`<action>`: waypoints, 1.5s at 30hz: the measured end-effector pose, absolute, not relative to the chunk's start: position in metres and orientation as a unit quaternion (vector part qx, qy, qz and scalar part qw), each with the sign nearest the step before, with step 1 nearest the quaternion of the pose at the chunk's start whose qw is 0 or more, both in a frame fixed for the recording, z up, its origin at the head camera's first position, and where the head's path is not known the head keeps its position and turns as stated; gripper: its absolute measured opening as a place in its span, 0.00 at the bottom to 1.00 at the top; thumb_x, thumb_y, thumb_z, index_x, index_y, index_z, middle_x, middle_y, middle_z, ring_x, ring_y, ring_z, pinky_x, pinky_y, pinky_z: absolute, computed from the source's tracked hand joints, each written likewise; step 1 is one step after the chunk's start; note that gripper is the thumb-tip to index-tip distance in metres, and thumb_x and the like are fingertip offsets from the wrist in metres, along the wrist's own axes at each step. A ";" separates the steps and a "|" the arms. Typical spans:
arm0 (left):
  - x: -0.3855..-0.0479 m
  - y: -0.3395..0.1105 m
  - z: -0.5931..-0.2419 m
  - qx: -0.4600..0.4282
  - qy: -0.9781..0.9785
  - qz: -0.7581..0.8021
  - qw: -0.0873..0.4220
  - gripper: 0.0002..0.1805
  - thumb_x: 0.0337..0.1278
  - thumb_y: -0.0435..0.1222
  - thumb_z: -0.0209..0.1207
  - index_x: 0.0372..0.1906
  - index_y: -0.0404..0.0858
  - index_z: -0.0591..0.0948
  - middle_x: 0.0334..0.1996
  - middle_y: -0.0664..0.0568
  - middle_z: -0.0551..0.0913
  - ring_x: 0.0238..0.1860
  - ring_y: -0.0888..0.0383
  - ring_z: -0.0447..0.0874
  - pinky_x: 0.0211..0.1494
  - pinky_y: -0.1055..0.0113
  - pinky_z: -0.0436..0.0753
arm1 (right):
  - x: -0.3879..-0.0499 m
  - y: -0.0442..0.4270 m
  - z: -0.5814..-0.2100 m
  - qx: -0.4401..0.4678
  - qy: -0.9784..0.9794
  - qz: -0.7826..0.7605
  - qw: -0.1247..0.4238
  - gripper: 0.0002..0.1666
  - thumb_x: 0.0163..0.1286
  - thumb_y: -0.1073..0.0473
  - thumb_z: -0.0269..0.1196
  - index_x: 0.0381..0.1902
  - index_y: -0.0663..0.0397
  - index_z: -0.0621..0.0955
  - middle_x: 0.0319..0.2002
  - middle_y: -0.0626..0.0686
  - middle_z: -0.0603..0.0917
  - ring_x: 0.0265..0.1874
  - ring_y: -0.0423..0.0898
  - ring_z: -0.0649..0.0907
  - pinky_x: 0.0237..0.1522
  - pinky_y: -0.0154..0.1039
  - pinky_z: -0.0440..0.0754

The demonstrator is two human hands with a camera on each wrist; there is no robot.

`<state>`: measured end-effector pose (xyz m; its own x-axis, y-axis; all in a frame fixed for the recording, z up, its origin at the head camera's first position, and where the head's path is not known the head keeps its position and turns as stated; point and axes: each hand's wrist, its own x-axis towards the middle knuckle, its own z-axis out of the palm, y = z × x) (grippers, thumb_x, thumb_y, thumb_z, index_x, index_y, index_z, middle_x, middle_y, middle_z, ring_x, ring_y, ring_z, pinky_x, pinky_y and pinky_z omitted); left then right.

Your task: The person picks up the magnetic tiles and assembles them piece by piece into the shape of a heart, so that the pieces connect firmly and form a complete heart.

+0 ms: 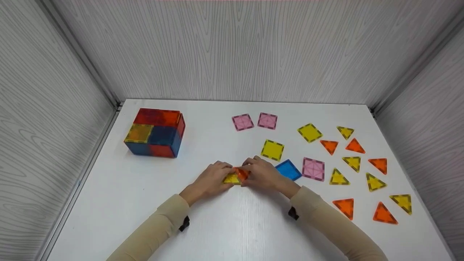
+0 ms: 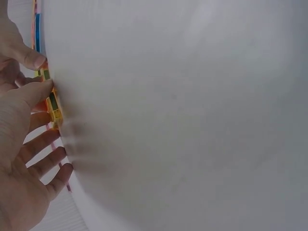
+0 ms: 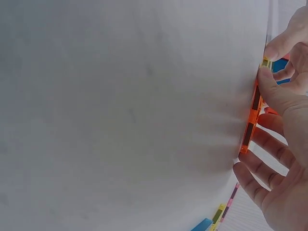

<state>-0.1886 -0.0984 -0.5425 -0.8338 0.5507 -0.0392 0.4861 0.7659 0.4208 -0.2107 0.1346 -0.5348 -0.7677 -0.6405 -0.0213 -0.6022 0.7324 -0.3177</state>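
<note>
At the middle of the table, my left hand (image 1: 214, 177) pinches a yellow magnetic tile (image 1: 231, 178) between thumb and forefinger. Its other fingers reach down to the tabletop in the left wrist view. Close against it on the right, my right hand (image 1: 261, 173) pinches an orange triangular magnetic tile (image 1: 242, 174) by its edges. In the right wrist view the orange tile's edge (image 3: 253, 115) lies low at the table, next to the yellow one (image 3: 265, 62). Fingers cover much of both tiles, so the yellow tile's full shape is hidden.
A box built of coloured tiles (image 1: 156, 133) stands at the back left. Near my right hand lie a blue square (image 1: 289, 170), a yellow square (image 1: 272, 150) and a pink square (image 1: 313, 169). Several yellow and orange triangles (image 1: 385, 214) spread over the right side. Panels (image 1: 239, 50) enclose the table.
</note>
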 end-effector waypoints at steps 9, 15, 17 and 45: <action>-0.192 -0.099 -0.541 0.290 0.932 0.204 0.080 0.27 0.68 0.49 0.69 0.65 0.41 0.84 0.65 0.47 0.83 0.66 0.48 0.79 0.73 0.51 0.79 | -0.213 0.135 -0.537 -0.336 0.927 -0.151 0.068 0.31 0.67 0.41 0.73 0.64 0.47 0.85 0.58 0.51 0.86 0.52 0.49 0.80 0.53 0.40 0.86; -0.194 -0.100 -0.541 0.294 0.929 0.208 0.083 0.26 0.67 0.48 0.69 0.65 0.40 0.84 0.64 0.47 0.84 0.64 0.48 0.80 0.72 0.51 0.80 | -0.212 0.147 -0.537 -0.332 0.924 -0.174 0.074 0.33 0.68 0.40 0.73 0.66 0.47 0.84 0.61 0.51 0.84 0.57 0.50 0.81 0.61 0.45 0.86; -0.194 -0.100 -0.541 0.292 0.929 0.208 0.092 0.27 0.67 0.48 0.69 0.66 0.40 0.83 0.65 0.46 0.83 0.65 0.48 0.79 0.73 0.51 0.79 | -0.212 0.158 -0.535 -0.336 0.922 -0.183 0.062 0.33 0.68 0.40 0.73 0.66 0.49 0.84 0.61 0.52 0.84 0.59 0.52 0.82 0.64 0.48 0.85; -0.192 -0.108 -0.544 0.293 0.929 0.201 0.103 0.28 0.70 0.46 0.66 0.69 0.41 0.81 0.67 0.46 0.82 0.68 0.48 0.77 0.75 0.52 0.78 | -0.257 0.374 -0.512 -0.116 0.975 -0.187 0.000 0.38 0.76 0.44 0.66 0.74 0.60 0.73 0.72 0.69 0.74 0.70 0.70 0.73 0.70 0.71 0.73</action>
<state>-0.1915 -0.1077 -0.5436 -0.8072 0.5857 -0.0737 0.5032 0.7479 0.4329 -0.2569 0.3743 -0.5123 -0.9733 -0.2256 0.0432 -0.2256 0.9030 -0.3658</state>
